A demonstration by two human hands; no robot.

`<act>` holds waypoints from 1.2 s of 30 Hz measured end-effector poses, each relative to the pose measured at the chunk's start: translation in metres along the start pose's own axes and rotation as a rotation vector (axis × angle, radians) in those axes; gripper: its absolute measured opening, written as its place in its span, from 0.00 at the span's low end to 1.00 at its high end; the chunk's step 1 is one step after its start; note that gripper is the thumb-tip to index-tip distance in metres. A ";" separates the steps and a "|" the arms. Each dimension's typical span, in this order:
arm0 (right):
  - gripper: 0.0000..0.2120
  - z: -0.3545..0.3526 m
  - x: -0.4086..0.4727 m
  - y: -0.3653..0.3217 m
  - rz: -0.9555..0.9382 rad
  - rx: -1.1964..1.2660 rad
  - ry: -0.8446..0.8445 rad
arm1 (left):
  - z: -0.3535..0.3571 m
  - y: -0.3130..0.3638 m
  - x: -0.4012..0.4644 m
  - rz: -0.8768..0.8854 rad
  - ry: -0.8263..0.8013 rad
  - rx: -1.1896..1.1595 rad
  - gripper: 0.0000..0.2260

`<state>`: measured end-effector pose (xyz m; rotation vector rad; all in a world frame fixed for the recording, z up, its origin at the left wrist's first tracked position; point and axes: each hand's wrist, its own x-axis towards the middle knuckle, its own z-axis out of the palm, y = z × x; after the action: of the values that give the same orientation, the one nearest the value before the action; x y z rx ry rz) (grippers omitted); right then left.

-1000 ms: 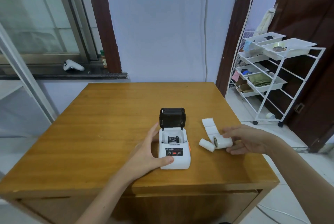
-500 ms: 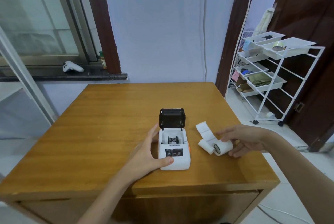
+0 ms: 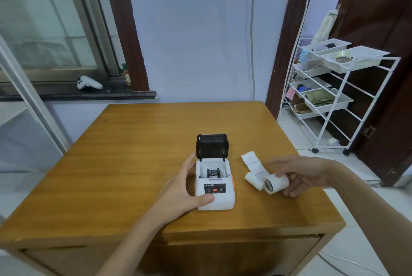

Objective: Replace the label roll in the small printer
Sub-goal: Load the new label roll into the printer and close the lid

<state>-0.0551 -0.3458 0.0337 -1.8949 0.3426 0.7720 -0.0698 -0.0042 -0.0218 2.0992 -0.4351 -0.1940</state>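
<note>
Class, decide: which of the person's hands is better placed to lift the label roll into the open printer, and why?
Right. The right hand holds the label roll beside the printer; the left hand holds the printer.

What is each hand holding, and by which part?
Left hand: the printer, by its left side. Right hand: the label roll, by its right end.

On table (image 3: 133, 153): printer (image 3: 215, 193), lid (image 3: 212, 145) up at back; label roll (image 3: 277, 183) just right of it; cart (image 3: 347, 88) beyond table, right.
</note>
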 end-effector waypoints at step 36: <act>0.17 0.009 0.006 0.025 -0.320 0.580 0.227 | -0.001 -0.001 -0.001 0.001 -0.009 -0.019 0.45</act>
<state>-0.0675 -0.3486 0.0092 -1.4326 0.3472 0.2057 -0.0701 -0.0029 -0.0217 2.0799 -0.4380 -0.2059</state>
